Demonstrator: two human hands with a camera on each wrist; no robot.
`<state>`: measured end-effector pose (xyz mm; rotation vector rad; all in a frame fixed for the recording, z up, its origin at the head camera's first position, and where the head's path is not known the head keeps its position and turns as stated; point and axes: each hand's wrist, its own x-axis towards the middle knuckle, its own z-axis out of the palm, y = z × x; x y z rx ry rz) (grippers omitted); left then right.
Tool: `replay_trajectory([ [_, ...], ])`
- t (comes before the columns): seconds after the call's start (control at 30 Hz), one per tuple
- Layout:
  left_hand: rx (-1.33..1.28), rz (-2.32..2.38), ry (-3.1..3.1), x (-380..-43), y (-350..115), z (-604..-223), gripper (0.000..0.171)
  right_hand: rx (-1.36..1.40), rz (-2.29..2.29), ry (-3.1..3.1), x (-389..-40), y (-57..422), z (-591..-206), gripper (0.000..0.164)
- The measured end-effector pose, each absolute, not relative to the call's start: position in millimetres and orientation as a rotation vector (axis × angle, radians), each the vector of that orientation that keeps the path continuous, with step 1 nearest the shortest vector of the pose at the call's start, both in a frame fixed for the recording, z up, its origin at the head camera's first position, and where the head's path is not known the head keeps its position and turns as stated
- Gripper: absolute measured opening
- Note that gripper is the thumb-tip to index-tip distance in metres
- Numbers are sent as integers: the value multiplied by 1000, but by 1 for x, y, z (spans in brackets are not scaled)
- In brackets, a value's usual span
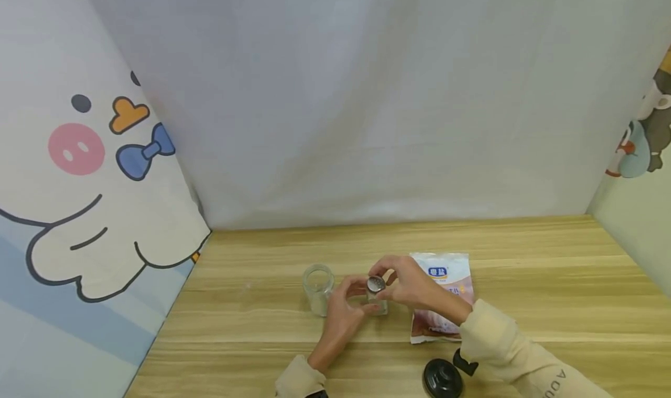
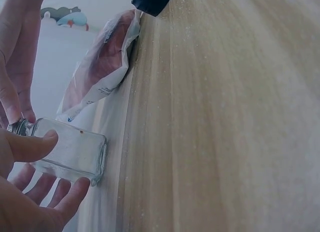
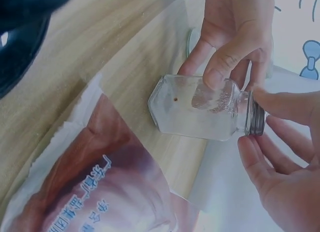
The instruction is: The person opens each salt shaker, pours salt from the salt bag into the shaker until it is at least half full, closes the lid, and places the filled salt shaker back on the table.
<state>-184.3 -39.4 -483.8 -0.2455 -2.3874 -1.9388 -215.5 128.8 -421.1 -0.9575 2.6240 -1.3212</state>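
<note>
Black round lid lay nearest on wood table. Beyond, left hand clamped thumb and fingers round small glass bottle, upright between both hands; right hand pinched metal cap in fingertips. Printed bag lay right, glass jar left; pale cloth hung behind.

Glass bottle — left hand holding, right hand gripping cap, bag

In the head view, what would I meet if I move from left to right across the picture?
Large white cartoon figure with orange beak → round clear glass jar → small clear glass bottle with silver metal cap → white-and-mauve plastic packet → blue-and-brown cartoon print at the right edge.
</note>
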Motion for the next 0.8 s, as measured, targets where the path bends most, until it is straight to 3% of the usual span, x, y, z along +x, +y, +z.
replay_trajectory([
  [0.4,-287,-1964,-2384,-159,-46,-439,42,-991,-1254,2737,-205,119,-414,27],
  [0.8,-292,-1977,-2374,-161,-46,-443,42,-946,-1229,2740,-204,121,-413,30],
])
